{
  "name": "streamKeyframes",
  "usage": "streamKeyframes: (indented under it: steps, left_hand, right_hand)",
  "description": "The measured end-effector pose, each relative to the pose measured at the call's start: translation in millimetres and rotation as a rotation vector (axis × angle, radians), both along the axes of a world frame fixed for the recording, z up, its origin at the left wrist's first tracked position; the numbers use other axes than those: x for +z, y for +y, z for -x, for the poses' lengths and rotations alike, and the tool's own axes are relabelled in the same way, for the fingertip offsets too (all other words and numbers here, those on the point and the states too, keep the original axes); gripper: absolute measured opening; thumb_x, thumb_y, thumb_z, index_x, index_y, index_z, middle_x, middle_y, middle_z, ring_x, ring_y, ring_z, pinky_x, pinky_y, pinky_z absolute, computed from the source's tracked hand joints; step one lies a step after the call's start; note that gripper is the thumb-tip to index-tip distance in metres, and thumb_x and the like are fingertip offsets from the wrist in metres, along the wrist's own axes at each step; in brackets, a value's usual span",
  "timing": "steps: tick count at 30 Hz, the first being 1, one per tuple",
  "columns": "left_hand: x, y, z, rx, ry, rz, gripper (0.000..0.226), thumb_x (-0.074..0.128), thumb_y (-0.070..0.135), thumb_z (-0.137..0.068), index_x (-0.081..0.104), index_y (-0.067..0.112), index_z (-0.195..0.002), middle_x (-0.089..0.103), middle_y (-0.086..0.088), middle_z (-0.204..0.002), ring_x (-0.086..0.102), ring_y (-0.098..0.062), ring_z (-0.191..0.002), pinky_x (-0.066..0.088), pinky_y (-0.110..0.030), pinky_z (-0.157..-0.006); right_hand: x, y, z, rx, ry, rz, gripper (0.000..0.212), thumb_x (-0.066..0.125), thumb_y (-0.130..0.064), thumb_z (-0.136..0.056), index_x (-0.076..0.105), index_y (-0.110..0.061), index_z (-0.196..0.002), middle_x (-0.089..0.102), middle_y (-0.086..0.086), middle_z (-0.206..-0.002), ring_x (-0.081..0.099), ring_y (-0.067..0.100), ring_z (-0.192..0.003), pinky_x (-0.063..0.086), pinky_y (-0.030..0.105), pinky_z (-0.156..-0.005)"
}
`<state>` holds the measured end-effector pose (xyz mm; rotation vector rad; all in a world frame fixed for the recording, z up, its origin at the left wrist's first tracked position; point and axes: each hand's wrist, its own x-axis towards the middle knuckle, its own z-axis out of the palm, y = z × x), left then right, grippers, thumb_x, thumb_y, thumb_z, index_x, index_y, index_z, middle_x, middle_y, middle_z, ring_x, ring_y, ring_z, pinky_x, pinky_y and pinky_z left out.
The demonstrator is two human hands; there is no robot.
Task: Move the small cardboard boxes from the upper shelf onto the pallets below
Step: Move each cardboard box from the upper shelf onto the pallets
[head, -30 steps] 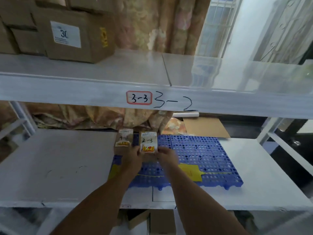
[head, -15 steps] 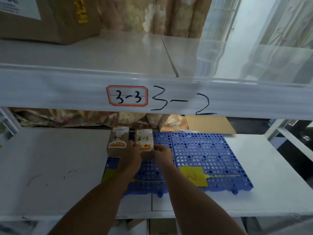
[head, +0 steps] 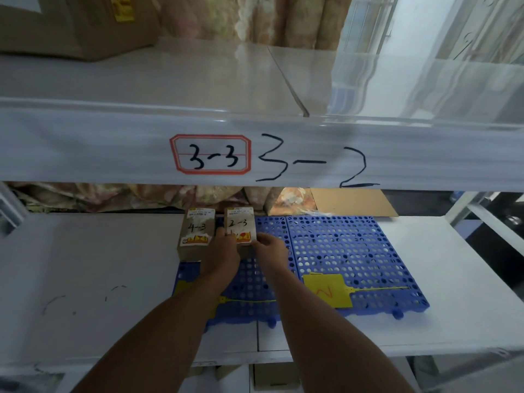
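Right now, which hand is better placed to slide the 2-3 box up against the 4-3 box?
Right hand, probably: it's on the 2-3 box's outer side, facing the 4-3 box. The left hand sits between both boxes.

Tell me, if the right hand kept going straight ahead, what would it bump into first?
The right hand already touches the 2-3 box, so pushing on would shove that box back. Behind it hangs the curtain, though how far back is hard to tell.
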<state>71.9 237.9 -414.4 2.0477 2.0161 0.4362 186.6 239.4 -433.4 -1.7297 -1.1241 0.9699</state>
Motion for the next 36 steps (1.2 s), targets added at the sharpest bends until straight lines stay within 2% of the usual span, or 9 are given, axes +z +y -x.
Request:
streamKeyframes:
  steps: [4, 8, 13, 16, 23, 30, 36]
  left_hand:
    - [1, 0, 0, 0.007, -0.003, -0.006, 0.025, 0.053, 0.003, -0.095, 0.06, 0.004, -0.119, 0.047, -0.012, -0.128, 0.056, -0.034, -0.105, 0.054, -0.047, -0.085]
    - [3, -3, 1, 0.003, 0.004, 0.001, 0.026, 0.054, 0.004, -0.094, 0.059, 0.005, -0.12, 0.046, -0.011, -0.129, 0.056, -0.035, -0.106, 0.053, -0.049, -0.087]
    - [4, -5, 5, 0.003, 0.005, 0.002, 0.027, 0.054, 0.004, -0.094, 0.059, 0.005, -0.121, 0.047, -0.012, -0.129, 0.056, -0.036, -0.108, 0.053, -0.049, -0.087]
    - [6, -6, 7, 0.012, 0.014, 0.0, 0.025, 0.054, 0.005, -0.094, 0.059, 0.007, -0.119, 0.049, -0.011, -0.127, 0.057, -0.035, -0.107, 0.053, -0.047, -0.085]
    - [10, -8, 6, 0.017, 0.068, -0.001, 0.023, 0.057, 0.007, -0.094, 0.06, 0.006, -0.117, 0.051, -0.01, -0.126, 0.06, -0.035, -0.105, 0.055, -0.048, -0.083]
    - [12, -6, 6, 0.0, 0.077, 0.007, 0.023, 0.054, 0.005, -0.094, 0.06, 0.007, -0.116, 0.05, -0.011, -0.128, 0.061, -0.035, -0.103, 0.055, -0.048, -0.082]
    - [13, -7, 6, 0.025, 0.052, 0.025, 0.028, 0.054, 0.006, -0.096, 0.058, 0.005, -0.123, 0.052, -0.013, -0.128, 0.061, -0.035, -0.107, 0.056, -0.047, -0.087]
  right_hand:
    - [-2, -4, 0, 0.012, -0.015, 0.003, 0.022, 0.059, -0.026, -0.096, 0.077, -0.023, -0.108, 0.076, -0.003, -0.099, 0.069, 0.015, -0.088, 0.059, 0.039, -0.078]
    - [-5, -6, -1, 0.023, -0.018, 0.001, 0.023, 0.058, -0.027, -0.098, 0.075, -0.02, -0.112, 0.075, -0.001, -0.1, 0.069, 0.017, -0.088, 0.055, 0.033, -0.071]
    - [-6, -6, -1, 0.04, -0.028, 0.014, 0.023, 0.059, -0.031, -0.097, 0.074, -0.022, -0.113, 0.076, -0.001, -0.101, 0.07, 0.02, -0.089, 0.056, 0.037, -0.072]
    - [-5, -6, 0, 0.046, -0.038, 0.019, 0.025, 0.06, -0.032, -0.097, 0.074, -0.023, -0.116, 0.075, 0.0, -0.106, 0.069, 0.017, -0.091, 0.052, 0.029, -0.066]
    - [-5, -3, 3, 0.052, -0.033, 0.026, 0.027, 0.058, -0.029, -0.098, 0.072, -0.021, -0.12, 0.074, 0.001, -0.11, 0.068, 0.017, -0.095, 0.053, 0.031, -0.073]
    - [-3, -4, 2, 0.052, -0.042, 0.03, 0.026, 0.058, -0.03, -0.098, 0.073, -0.021, -0.118, 0.074, 0.0, -0.109, 0.067, 0.016, -0.095, 0.053, 0.031, -0.074]
    - [3, -5, 3, 0.073, -0.032, 0.036, 0.026, 0.059, -0.03, -0.097, 0.074, -0.022, -0.117, 0.075, 0.0, -0.107, 0.068, 0.014, -0.089, 0.048, 0.023, -0.059]
